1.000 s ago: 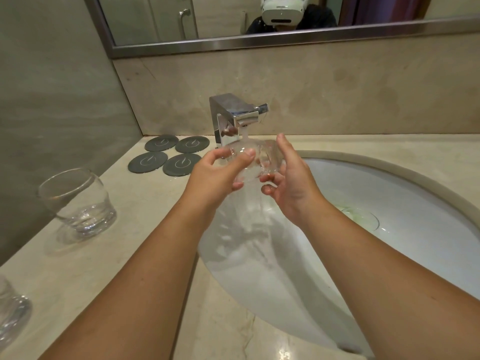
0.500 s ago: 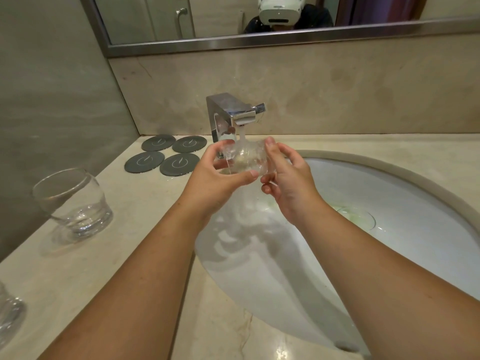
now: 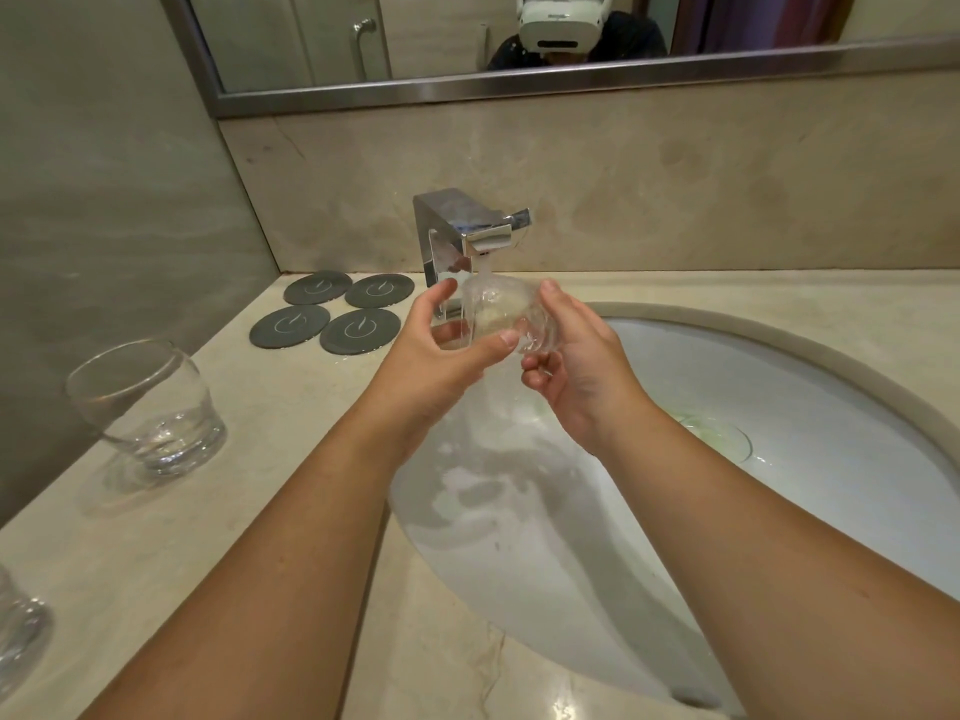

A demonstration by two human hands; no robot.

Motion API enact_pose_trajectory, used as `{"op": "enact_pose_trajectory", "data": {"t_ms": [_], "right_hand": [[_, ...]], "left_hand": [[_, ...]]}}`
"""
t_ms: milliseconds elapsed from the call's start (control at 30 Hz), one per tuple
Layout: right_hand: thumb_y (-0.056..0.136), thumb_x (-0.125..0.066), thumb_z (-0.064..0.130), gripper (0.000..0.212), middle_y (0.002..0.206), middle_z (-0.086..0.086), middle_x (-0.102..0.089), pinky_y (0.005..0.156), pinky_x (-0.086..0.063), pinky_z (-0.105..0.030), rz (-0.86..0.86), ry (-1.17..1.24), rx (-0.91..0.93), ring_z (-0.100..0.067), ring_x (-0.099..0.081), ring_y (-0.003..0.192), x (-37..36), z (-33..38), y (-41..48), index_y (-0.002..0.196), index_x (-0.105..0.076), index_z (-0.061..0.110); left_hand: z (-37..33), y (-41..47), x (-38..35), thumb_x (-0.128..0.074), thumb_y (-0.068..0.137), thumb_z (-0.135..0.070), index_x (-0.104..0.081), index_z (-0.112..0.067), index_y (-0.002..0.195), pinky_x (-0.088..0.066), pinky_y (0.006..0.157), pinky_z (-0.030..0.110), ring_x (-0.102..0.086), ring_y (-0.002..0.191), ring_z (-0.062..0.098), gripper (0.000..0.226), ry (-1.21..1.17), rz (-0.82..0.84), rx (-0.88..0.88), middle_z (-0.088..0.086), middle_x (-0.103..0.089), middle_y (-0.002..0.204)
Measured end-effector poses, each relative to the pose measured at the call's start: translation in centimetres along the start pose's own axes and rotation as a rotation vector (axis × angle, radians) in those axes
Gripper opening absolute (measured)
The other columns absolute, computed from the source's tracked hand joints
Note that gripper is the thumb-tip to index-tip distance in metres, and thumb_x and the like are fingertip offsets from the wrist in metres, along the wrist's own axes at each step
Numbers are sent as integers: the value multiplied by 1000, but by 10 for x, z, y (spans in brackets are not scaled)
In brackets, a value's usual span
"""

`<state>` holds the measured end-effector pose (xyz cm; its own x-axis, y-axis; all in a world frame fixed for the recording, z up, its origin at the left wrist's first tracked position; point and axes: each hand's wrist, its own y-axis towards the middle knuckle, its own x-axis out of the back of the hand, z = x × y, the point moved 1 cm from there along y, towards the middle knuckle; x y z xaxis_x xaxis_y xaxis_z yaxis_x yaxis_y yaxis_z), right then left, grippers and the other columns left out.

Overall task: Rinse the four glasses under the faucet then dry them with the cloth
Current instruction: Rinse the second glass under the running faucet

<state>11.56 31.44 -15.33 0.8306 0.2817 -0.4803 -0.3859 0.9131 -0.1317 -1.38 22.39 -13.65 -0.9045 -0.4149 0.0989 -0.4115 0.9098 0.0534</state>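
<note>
A clear glass (image 3: 501,314) lies on its side under the running chrome faucet (image 3: 460,233), over the white sink (image 3: 810,423). My left hand (image 3: 441,356) grips its left end, thumb across the front. My right hand (image 3: 576,366) cups its right end, fingers curled round it. Water streams from the spout onto the glass. A second glass (image 3: 148,407) stands upright on the counter at left. A third glass (image 3: 18,626) shows partly at the lower left edge. No cloth is in view.
Several dark round coasters (image 3: 343,317) lie on the beige marble counter (image 3: 234,511) left of the faucet. A mirror (image 3: 519,39) hangs above the backsplash, and a wall closes off the left side. The sink drain (image 3: 719,439) lies right of my hands.
Both hands have turned the glass under the stream and shifted it slightly, keeping their hold on it. The glasses on the counter have not moved.
</note>
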Motion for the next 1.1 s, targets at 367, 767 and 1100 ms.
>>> {"op": "enact_pose_trajectory", "data": {"t_ms": [367,767,1100], "right_hand": [[93,-73,58,53,88,-4,-67,39,-41,-21,-166,79,-135,-8,-46,39,7,-1,5,119,-71,11],[96,-74,39,40,77,-6,-64,47,-41,-26,-148,22,-29,-14,-50,43,5,1,5,124,-68,11],[93,-65,68,54,85,-3,-66,46,-36,-25,-85,-70,-120,-15,-52,52,8,0,7,108,-76,17]], "left_hand": [[-3,-5,-7,-87,83,-55,-31,-36,163,-54,96,23,-69,108,-7,100,288,15,-66,-17,-61,129],[-14,8,-37,-79,90,-55,-70,-30,110,-61,75,27,-75,96,18,34,93,-31,88,-8,-75,115],[-1,10,-27,-97,78,-33,-59,-35,125,-58,97,36,-72,115,10,60,14,-47,-47,-10,-74,123]]}}
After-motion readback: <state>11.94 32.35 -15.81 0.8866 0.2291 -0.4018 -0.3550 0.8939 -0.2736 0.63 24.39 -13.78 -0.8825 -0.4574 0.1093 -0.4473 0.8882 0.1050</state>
